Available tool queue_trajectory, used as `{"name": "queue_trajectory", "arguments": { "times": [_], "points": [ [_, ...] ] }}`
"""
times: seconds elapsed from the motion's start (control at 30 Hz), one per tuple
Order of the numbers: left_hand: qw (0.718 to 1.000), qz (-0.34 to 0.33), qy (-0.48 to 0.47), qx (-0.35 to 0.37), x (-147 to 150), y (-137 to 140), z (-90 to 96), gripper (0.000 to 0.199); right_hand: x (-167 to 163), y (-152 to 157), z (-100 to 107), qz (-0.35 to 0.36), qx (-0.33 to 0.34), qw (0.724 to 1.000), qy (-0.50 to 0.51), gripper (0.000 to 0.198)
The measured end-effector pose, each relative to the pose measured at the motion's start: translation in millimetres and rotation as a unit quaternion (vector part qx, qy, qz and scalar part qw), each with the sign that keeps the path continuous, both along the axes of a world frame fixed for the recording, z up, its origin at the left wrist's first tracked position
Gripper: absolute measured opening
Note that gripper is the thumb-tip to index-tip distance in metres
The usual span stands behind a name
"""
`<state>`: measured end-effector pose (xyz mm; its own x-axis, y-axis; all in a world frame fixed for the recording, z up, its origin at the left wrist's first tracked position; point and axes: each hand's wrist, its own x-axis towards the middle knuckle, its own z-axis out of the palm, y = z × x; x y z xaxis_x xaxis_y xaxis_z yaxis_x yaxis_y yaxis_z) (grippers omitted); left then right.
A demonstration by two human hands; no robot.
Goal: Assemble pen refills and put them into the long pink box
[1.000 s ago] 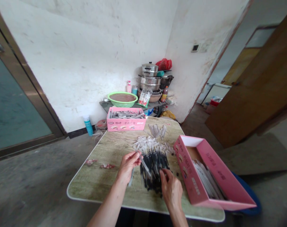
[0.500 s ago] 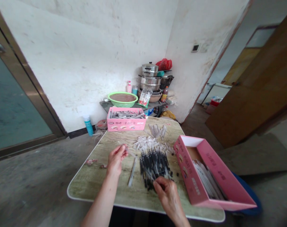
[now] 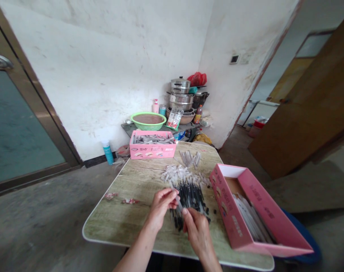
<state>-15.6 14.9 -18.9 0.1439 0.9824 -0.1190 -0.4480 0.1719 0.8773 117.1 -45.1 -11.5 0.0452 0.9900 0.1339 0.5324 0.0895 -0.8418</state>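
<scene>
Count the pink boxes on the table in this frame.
2. One pink box sits at the table's far edge, filled with grey pieces. The other pink box lies along the right edge, partly overhanging.

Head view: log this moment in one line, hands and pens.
left hand: pinching clear tube | right hand: fingers at same tube, over black refill pile | pink box: right, open | table

A: What's in hand?
B: Heap of black refills (image 3: 190, 196) mid-counter, lying roughly parallel, tips pointing away, clear tubes (image 3: 180, 172) piled at its far end.
A: And the one held?
B: Thin clear tube (image 3: 176, 196), tilted, over the heap's near-left edge.
</scene>
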Motion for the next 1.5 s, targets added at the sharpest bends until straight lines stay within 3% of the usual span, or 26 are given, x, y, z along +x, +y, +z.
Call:
{"name": "queue_trajectory", "arguments": {
  "times": [0.13,0.23,0.27,0.33,0.4,0.47,0.53,0.63,0.73,0.8,0.87,0.97,1.07,1.2,1.33,1.5],
  "points": [
    [0.998,-0.047,0.035,0.029,1,2,-0.8,0.038,13,-8,7,-0.032,0.017,0.999,-0.029,0.050],
    [0.982,0.046,0.170,0.074,-24,21,-8.3,0.031,53,-15,29,-0.145,0.033,0.980,-0.135,0.048],
    [0.963,0.093,0.233,0.094,-33,28,-11.6,0.026,70,-17,40,-0.195,0.039,0.963,-0.183,0.047],
    [0.949,0.130,0.271,0.096,-49,38,-18.2,0.015,103,-21,60,-0.304,0.029,0.908,-0.288,0.046],
    [0.942,0.136,0.290,0.096,-55,41,-24.0,0.010,129,-23,75,-0.380,-0.013,0.853,-0.358,0.047],
    [0.923,0.120,0.351,0.105,-52,39,-29.0,0.012,142,-23,82,-0.410,-0.037,0.826,-0.384,0.049],
    [0.888,0.098,0.436,0.112,-45,35,-33.4,0.015,140,-24,80,-0.406,-0.016,0.835,-0.371,0.052],
    [0.858,0.082,0.496,0.103,-36,33,-38.0,0.022,118,-24,69,-0.345,0.049,0.892,-0.287,0.051],
    [0.873,0.065,0.476,0.090,-36,35,-37.4,0.024,88,-21,54,-0.246,0.078,0.951,-0.171,0.046],
    [0.887,0.041,0.452,0.084,-38,35,-32.9,0.025,69,-17,45,-0.181,0.070,0.975,-0.108,0.045],
    [0.929,0.003,0.364,0.072,-38,31,-25.3,0.032,54,-12,35,-0.120,0.053,0.990,-0.058,0.044],
    [0.987,-0.048,0.145,0.044,-35,21,-11.0,0.042,36,-6,22,-0.058,0.023,0.998,0.005,0.043],
    [0.997,-0.070,0.029,0.017,-30,13,1.0,0.043,22,-2,15,-0.021,-0.021,0.998,0.062,0.041],
    [0.996,-0.087,0.001,0.006,-26,10,7.7,0.039,11,2,15,0.000,-0.059,0.991,0.117,0.040],
    [0.993,-0.115,0.016,0.014,-24,6,9.1,0.031,8,11,20,-0.010,-0.052,0.982,0.179,0.040],
    [0.972,-0.234,0.033,0.016,-16,-5,8.9,0.028,9,23,22,-0.013,-0.047,0.955,0.292,0.038]
  ]
}}
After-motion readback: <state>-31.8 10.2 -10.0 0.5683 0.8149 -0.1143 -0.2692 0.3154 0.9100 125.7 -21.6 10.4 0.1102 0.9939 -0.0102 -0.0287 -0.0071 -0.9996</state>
